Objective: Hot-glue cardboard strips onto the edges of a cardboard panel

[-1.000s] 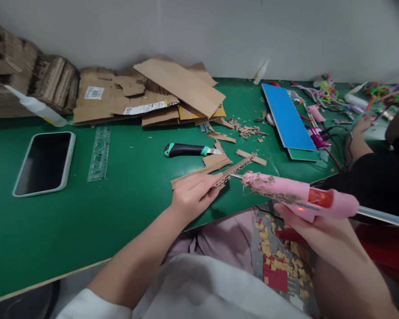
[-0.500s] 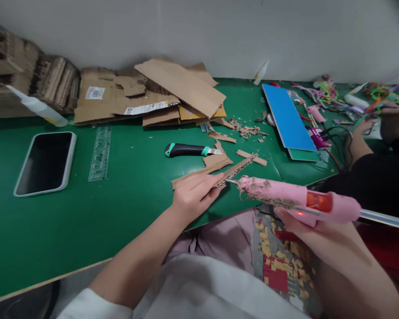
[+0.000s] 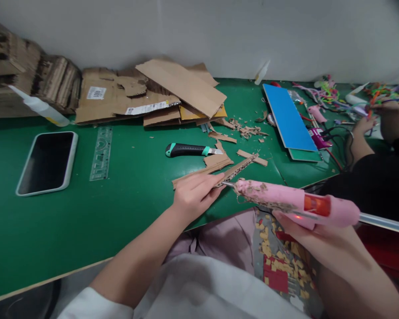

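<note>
My left hand (image 3: pixel 194 195) is closed on a narrow cardboard strip (image 3: pixel 241 167), whose corrugated edge faces up and slants away to the right. In my right hand (image 3: pixel 306 232) is a pink hot glue gun (image 3: pixel 275 195) with brown grime around its front and a clear glue stick (image 3: pixel 385 223) out of its rear. The gun's metal nozzle is at the strip's edge, close to my left fingertips. Beyond the left hand lie a torn cardboard piece (image 3: pixel 219 160) and a utility knife (image 3: pixel 189 150) with its blade out. A small flat strip (image 3: pixel 252 157) lies by the held strip's far end.
Cardboard sheets (image 3: pixel 182 86) are piled by the wall. On the left are a phone (image 3: pixel 48 164), a clear ruler (image 3: pixel 101 155) and a glue bottle (image 3: pixel 43 108). A blue board (image 3: pixel 290 117) lies to the right. Another person's hands (image 3: pixel 385 119) work among colourful wires.
The glue gun has shifted slightly left and down, its nozzle moving along the strip's edge toward my left fingers. The left hand stays nearly still. The other person's hands have moved a little.
</note>
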The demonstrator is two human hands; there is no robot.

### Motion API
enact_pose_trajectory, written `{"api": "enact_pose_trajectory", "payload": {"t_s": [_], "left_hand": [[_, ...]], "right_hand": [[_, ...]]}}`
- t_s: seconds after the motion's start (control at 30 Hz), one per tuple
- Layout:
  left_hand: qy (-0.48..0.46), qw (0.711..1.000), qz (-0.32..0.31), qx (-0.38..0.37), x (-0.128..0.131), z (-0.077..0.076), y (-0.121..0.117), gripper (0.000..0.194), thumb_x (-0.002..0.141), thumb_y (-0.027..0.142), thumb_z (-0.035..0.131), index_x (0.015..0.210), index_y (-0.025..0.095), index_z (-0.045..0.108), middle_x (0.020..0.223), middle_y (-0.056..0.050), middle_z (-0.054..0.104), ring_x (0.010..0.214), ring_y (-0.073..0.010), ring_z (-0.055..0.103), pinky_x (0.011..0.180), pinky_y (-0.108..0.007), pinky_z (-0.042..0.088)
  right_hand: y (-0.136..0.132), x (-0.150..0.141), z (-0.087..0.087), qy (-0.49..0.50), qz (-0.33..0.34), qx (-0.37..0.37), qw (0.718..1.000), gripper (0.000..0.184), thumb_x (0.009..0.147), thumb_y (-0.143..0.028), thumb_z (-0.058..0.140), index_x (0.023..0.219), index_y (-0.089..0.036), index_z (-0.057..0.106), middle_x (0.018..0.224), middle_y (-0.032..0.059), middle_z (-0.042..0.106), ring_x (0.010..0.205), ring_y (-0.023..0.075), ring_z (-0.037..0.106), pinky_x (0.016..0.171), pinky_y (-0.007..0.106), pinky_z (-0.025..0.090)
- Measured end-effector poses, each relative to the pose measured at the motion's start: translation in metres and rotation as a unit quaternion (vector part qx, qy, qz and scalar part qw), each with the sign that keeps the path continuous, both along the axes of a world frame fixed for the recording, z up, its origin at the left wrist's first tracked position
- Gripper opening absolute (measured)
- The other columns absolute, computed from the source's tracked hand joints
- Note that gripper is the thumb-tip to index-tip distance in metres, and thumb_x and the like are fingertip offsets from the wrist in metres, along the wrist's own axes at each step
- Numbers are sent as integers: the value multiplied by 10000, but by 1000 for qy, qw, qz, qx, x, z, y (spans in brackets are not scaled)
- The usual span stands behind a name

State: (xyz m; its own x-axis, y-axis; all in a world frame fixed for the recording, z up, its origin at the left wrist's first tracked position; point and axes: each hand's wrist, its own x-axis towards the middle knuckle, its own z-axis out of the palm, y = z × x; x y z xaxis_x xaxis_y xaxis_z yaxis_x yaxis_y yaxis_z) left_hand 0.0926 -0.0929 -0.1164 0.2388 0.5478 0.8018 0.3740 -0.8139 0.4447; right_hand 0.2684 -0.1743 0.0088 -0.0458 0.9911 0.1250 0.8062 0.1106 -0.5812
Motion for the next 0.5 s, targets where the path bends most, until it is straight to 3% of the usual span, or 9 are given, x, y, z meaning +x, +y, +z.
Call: {"api": "enact_pose_trajectory", "payload": {"t_s": [0.1,0.3,0.4,0.5], "left_hand": [[-3,1000,-5,1,0,0,0,185,785,132,606,963,116,653,864,-97,715,806,-166,675,749,-262,548],[2,1000,6,-4,0,-1,0,173,792,157,613,959,146,655,845,-62,718,772,-141,673,736,-236,544],[-3,1000,2,-7,0,-3,0,197,776,144,632,972,149,651,852,-57,717,783,-140,672,744,-241,543],[-8,1000,-2,-7,-1,-4,0,219,760,130,647,979,141,649,865,-65,716,802,-149,672,750,-249,543]], "right_hand": [[-2,9,-5,4,5,-13,1000,347,793,-156,475,1026,-343,652,978,-67,698,849,182,672,754,267,558],[-10,33,-14,-92,-114,-24,989,105,698,-363,647,765,-286,671,676,-7,677,630,218,648,578,321,559],[-8,34,-13,-52,-84,-33,995,132,745,-392,592,756,-285,668,618,-18,653,619,200,643,591,303,557],[-4,31,-11,-22,-72,-28,997,163,763,-397,563,823,-283,662,730,-13,681,695,201,652,631,294,554]]}}
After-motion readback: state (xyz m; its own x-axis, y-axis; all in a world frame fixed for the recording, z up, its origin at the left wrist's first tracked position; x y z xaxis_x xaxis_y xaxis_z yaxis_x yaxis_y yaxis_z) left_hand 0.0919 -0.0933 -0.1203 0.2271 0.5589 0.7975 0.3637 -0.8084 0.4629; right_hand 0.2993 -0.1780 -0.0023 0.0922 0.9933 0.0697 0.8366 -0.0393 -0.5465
